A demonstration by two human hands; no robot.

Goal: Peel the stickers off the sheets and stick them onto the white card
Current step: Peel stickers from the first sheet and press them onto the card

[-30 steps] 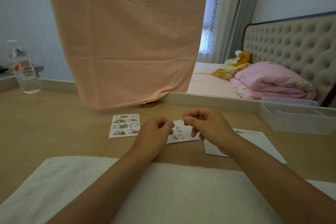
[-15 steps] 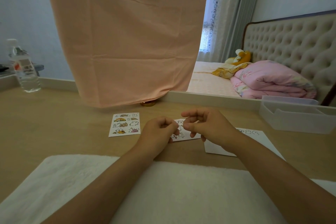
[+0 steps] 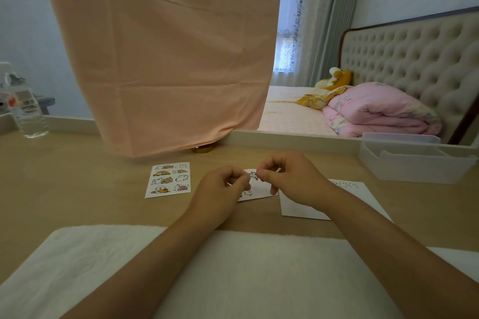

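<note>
From the head camera, both forearms reach forward over a white towel (image 3: 233, 274) spread on the near edge of the wooden desk (image 3: 77, 189). The left hand (image 3: 220, 189) is curled, its thumb and forefinger pinched narrow on the left part of a small sticker sheet (image 3: 255, 188) that lies beneath and between the two hands. The right hand (image 3: 293, 179) is just beside the left, fingertips nearly touching it, its thumb and forefinger closed at the sheet's upper edge where a small cartoon sticker (image 3: 253, 175) shows; whether that sticker is lifted off the backing or only pressed under the fingertips cannot be told. The other fingers of the right hand are curled loosely above the sheet.

Under the right wrist and to its right lies the white card (image 3: 363, 197), flat on the desk, with a few pale stickers along its far edge. To the left of the left hand, apart from it, a second sticker sheet (image 3: 168, 179) lies flat, full of animal figures.

Beyond the hands hangs a peach cloth (image 3: 160, 54) reaching down to the desk. Far left of the left hand stands a clear water bottle (image 3: 24, 109); far right of the right hand sits a translucent plastic tray (image 3: 412, 160).
</note>
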